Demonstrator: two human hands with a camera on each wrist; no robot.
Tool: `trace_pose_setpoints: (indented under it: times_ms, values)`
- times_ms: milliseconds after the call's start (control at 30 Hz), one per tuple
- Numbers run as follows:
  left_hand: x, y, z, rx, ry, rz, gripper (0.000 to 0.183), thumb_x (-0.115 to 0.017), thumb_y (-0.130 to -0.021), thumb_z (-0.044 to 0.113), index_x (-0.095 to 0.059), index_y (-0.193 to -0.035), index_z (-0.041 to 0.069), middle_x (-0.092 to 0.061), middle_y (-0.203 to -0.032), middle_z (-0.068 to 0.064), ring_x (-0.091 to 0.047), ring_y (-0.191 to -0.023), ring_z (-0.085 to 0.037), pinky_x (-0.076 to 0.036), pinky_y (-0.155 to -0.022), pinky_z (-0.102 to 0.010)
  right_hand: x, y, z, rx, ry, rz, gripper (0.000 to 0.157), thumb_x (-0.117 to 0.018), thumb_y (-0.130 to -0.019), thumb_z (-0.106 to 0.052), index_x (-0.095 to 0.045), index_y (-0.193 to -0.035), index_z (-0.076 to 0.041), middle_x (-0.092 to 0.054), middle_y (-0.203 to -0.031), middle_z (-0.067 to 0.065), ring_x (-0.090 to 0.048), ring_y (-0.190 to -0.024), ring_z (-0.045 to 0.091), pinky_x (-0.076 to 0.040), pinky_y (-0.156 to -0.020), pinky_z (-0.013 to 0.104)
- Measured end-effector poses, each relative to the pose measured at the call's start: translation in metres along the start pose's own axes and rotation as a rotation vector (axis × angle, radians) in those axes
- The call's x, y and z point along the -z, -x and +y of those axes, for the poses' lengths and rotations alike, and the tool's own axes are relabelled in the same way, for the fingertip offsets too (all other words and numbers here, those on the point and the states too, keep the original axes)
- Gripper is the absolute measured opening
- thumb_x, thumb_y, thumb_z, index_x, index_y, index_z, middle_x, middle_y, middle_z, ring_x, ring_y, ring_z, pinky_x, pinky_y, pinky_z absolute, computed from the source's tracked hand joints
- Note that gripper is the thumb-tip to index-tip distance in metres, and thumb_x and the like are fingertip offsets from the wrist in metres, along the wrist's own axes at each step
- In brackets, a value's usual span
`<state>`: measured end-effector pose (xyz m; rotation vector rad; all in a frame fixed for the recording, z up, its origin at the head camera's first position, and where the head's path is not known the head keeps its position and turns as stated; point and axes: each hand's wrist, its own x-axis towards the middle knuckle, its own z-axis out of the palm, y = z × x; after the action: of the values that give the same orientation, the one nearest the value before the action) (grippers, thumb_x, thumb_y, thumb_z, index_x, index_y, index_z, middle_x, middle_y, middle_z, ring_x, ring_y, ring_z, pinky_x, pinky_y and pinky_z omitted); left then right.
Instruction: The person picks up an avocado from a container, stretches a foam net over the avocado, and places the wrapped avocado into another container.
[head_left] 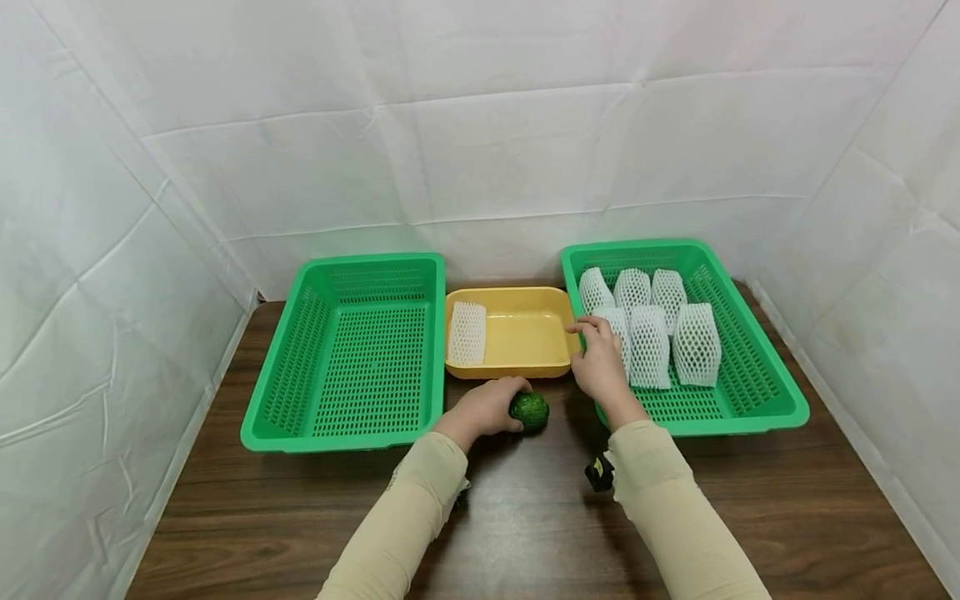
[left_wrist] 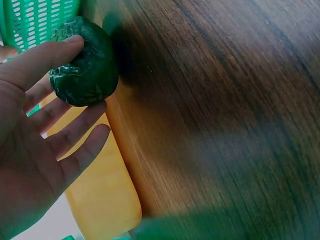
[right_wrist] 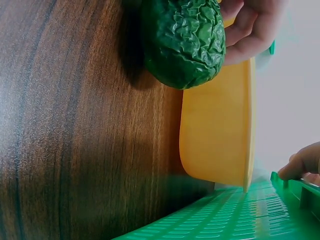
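My left hand (head_left: 487, 410) pinches a wrinkled, dark green, avocado-like fruit (head_left: 529, 412) at the table's middle, before the yellow tray (head_left: 510, 372). The left wrist view shows the thumb on the fruit's (left_wrist: 95, 75) near side and fingers behind it. The right hand (head_left: 602, 360), fingers loosely extended, hovers by the left rim of the right green basket (head_left: 765, 421). In the right wrist view its fingertips (right_wrist: 295, 162) appear at that rim; whether they touch cannot be told. One white foam net sleeve (head_left: 468, 335) lies at the tray's left end.
Several pieces in white foam nets (head_left: 649, 346) stand in two rows inside the right basket. Another green basket (head_left: 375, 367) sits left of the tray, with its slotted floor showing. White sheeting (head_left: 495, 158) closes off the back and both sides of the brown wooden table (head_left: 525, 533).
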<state>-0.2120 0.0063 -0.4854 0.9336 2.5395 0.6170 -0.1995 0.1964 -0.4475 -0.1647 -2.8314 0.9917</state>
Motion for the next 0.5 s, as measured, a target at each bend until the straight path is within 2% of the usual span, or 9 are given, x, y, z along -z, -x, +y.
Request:
trace_pose_setpoints:
  times_ms: [300,500]
  values:
    - [-0.0012,0.0011,0.0048,-0.003,-0.040,-0.015,0.062,-0.076,-0.078,0.026,-0.047,-0.132,0.019,-0.052,-0.127,-0.002,-0.050,-0.113,-0.021,-0.043,-0.090,-0.036,0.0001,0.0002,-0.0001,-0.007,-0.001,-0.002,0.037,-0.045,-0.089,0.005,-0.053,-0.123,-0.005,-0.031,-0.140,0.011,-0.028,-0.120,0.037,-0.037,-0.086,0.048]
    - [-0.0031,0.0010,0.0055,0.021,-0.065,-0.039,0.068,-0.077,-0.076,0.029,-0.044,-0.135,0.021,-0.050,-0.128,-0.004,-0.048,-0.115,-0.023,-0.042,-0.090,-0.040,0.0002,0.0002,0.0005,-0.003,0.002,0.001,0.038,-0.044,-0.089,0.005,-0.053,-0.124,-0.005,-0.030,-0.140,0.011,-0.029,-0.118,0.037,-0.037,-0.084,0.047]
